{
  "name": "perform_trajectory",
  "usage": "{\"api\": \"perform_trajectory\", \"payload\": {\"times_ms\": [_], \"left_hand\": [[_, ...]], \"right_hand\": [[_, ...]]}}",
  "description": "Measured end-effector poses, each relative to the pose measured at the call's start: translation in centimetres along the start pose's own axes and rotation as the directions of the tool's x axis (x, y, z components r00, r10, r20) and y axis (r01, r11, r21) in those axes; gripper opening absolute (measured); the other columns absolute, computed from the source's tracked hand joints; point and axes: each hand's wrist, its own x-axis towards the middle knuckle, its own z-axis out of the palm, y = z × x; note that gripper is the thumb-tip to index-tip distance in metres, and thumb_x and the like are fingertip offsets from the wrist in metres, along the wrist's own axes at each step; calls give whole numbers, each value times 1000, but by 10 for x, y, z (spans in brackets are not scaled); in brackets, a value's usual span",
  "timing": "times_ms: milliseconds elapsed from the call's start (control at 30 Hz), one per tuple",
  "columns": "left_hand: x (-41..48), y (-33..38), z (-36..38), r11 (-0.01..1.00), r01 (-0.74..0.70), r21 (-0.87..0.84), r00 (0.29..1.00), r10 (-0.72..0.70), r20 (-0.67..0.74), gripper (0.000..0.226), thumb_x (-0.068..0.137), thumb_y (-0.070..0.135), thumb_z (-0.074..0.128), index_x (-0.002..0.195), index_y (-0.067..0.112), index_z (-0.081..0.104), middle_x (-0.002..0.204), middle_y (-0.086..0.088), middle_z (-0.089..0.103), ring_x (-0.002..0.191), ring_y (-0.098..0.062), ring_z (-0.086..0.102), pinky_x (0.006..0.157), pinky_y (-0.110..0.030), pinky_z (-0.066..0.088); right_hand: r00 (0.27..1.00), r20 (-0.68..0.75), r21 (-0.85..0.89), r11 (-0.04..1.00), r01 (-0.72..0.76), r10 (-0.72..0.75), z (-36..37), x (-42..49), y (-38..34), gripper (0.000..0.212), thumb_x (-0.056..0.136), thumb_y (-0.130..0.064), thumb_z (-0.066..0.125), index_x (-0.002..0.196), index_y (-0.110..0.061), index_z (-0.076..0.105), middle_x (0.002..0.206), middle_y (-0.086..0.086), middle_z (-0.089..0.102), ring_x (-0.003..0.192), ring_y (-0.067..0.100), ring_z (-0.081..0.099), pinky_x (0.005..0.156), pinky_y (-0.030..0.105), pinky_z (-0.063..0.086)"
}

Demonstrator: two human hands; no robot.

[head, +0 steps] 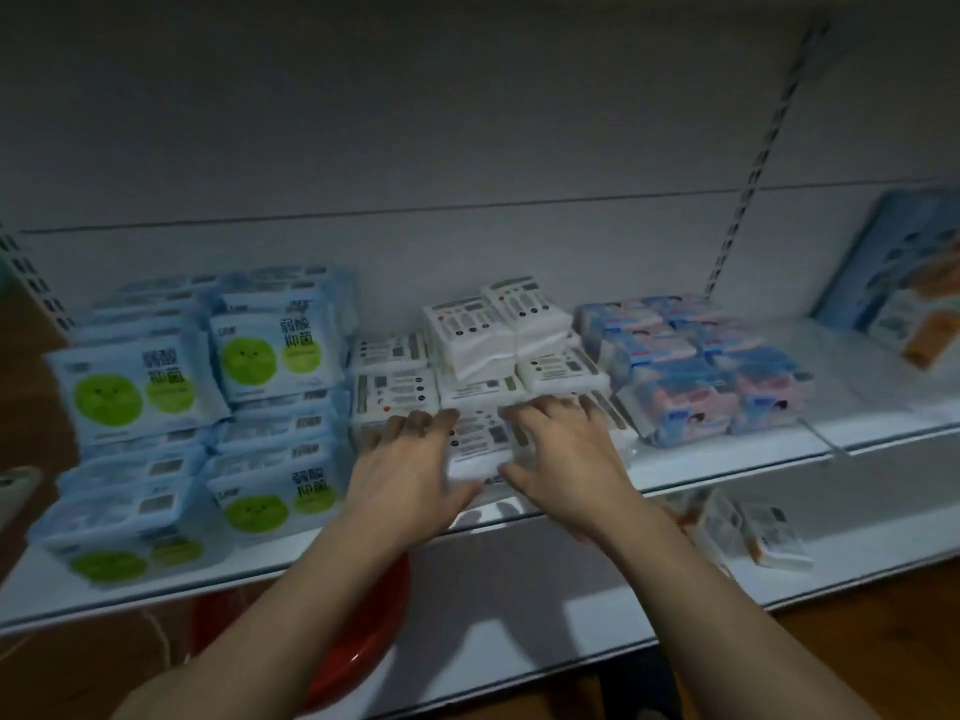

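Observation:
A white tissue pack (480, 441) lies at the front of the white shelf (727, 467), below a stack of similar white packs (493, 345). My left hand (410, 467) lies on the pack's left side with its thumb at the front edge. My right hand (566, 454) holds the right side, fingers spread over the top and thumb at the front. Both hands grip the same pack between them. The image is blurred by motion.
Blue packs with green circles (171, 387) are stacked at the left. Blue and pink packs (696, 366) sit to the right, and a tall blue package (904, 272) leans at the far right. On the lower shelf lie loose packs (753, 532). A red stool (363, 631) stands below.

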Motion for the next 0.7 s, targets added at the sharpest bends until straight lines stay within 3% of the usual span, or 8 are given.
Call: {"api": "perform_trajectory", "payload": {"times_ms": [100,200,300,400,500,567,633,700], "left_hand": [[5,1,17,998,32,-63,999,-31,17,76,82,61,57,146,37,23,149,0,31,136,-24,33,106,-39,37],[11,6,27,992,62,-108,998,-61,11,75,81,57,61,144,34,26,153,-4,23,138,-26,32,104,-38,39],[16,13,34,991,89,-103,996,-90,-4,80,75,50,70,140,26,28,147,-5,29,131,-28,39,98,-38,42],[18,11,41,990,111,-85,992,-115,-47,77,72,43,73,135,24,32,133,-5,39,120,-28,47,92,-38,44],[15,10,41,929,146,-341,979,-185,-84,67,69,38,76,125,25,41,118,-3,49,107,-25,53,85,-33,45],[14,10,31,759,201,-619,953,-298,-56,62,64,42,78,116,27,48,108,2,58,94,-19,58,76,-30,48],[8,8,22,451,240,-859,920,-388,54,54,62,45,72,109,25,56,96,5,68,82,-18,64,63,-30,48],[-6,9,17,115,267,-957,906,-368,209,52,63,47,69,108,22,62,88,1,71,72,-19,62,53,-28,41]], "right_hand": [[1000,19,-11,1000,21,-21,12,12,6,60,82,-50,60,138,-34,44,141,-5,46,133,20,36,117,43,13],[992,46,30,992,119,-121,17,24,14,64,77,-55,66,135,-34,48,139,-4,45,129,23,38,114,41,20],[973,76,43,976,215,-217,22,32,21,69,74,-48,72,137,-34,47,139,-3,46,128,23,41,113,40,24],[970,13,148,960,238,-242,30,34,25,70,72,-33,76,136,-29,50,136,-1,50,126,23,46,112,39,29],[974,-86,348,910,228,-211,29,28,32,69,71,-27,79,134,-26,52,133,0,52,122,20,49,106,32,37],[980,-158,520,834,187,-122,19,21,36,69,71,-31,81,134,-29,52,133,-4,53,121,11,50,101,23,39],[985,-167,711,687,148,-39,11,14,36,70,72,-33,80,135,-33,50,133,-10,54,120,4,52,99,19,41],[995,-104,840,534,90,-5,4,4,32,72,74,-33,81,137,-38,47,132,-12,55,119,2,53,96,18,44]]}}
